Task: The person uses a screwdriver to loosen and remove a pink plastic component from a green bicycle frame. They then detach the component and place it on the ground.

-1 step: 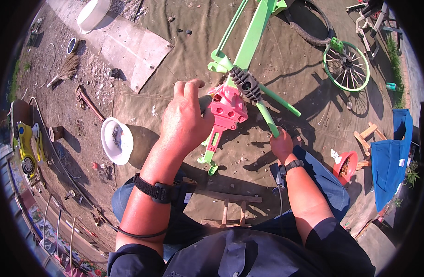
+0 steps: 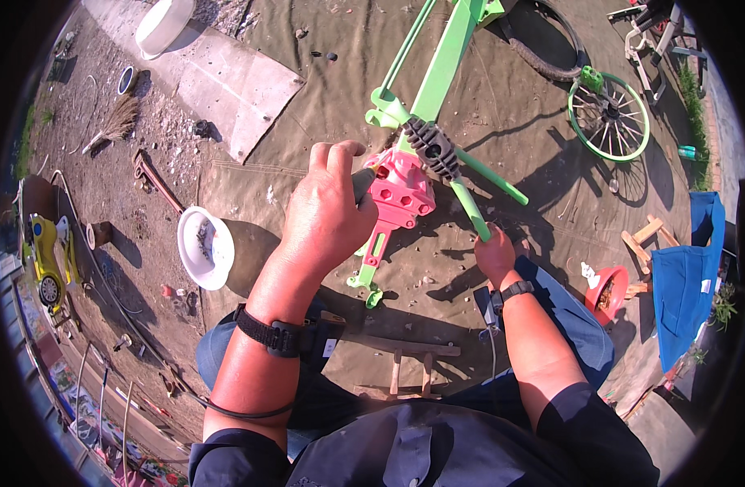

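My left hand (image 2: 328, 199) has its fingers curled round a dark grey piece (image 2: 362, 183), too hidden to identify fully, at the left side of a pink bolted housing (image 2: 401, 199). The housing sits on a long green metal frame (image 2: 437, 73), with a short green-and-pink leg (image 2: 372, 268) below it. A black ribbed part (image 2: 431, 148) lies across the housing's upper right, on a light green tube (image 2: 468, 203). My right hand (image 2: 494, 256) grips this tube's lower end. A second green bar (image 2: 494, 178) sticks out to the right.
Around me are white basins (image 2: 192, 264), a whisk broom (image 2: 113, 122), a pipe wrench (image 2: 155, 178), a loose tyre (image 2: 535, 58), a green wheel (image 2: 642, 138), a red bowl (image 2: 600, 304), a blue cloth seat (image 2: 681, 292), a wooden stool (image 2: 397, 349) and a yellow toy vehicle (image 2: 46, 252).
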Tool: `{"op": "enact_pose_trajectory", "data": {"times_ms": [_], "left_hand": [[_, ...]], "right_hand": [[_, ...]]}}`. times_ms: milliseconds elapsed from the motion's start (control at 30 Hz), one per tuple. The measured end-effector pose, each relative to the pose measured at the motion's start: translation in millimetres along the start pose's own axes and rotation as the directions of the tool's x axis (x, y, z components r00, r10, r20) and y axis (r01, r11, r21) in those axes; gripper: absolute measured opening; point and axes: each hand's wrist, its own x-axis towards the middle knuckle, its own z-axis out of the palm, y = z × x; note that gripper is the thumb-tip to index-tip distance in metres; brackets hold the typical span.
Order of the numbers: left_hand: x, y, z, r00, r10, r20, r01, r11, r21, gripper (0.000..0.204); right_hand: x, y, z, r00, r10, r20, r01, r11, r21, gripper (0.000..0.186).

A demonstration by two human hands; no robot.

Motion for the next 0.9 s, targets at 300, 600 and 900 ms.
{"op": "enact_pose_trajectory", "data": {"times_ms": [300, 600, 900], "left_hand": [[1.6, -5.4, -0.5, 0.998, 0.061, -0.009, -0.061, 0.998, 0.003, 0.032], [6.7, -8.1, -14.9, 0.977, -0.170, -0.127, 0.180, 0.981, 0.071, 0.031], [-5.5, -96.3, -3.2, 0.588, -0.808, -0.041, 0.429, 0.354, -0.831, 0.033]], "right_hand": [[2.7, -0.3, -4.6, 0.997, -0.076, 0.030, 0.078, 0.994, -0.073, 0.026], [3.1, -10.0, -11.3, 0.993, 0.075, 0.090, -0.071, 0.996, -0.045, 0.032], [5.4, -26.5, -18.2, 0.946, 0.260, 0.191, -0.245, 0.964, -0.099, 0.035]]}}
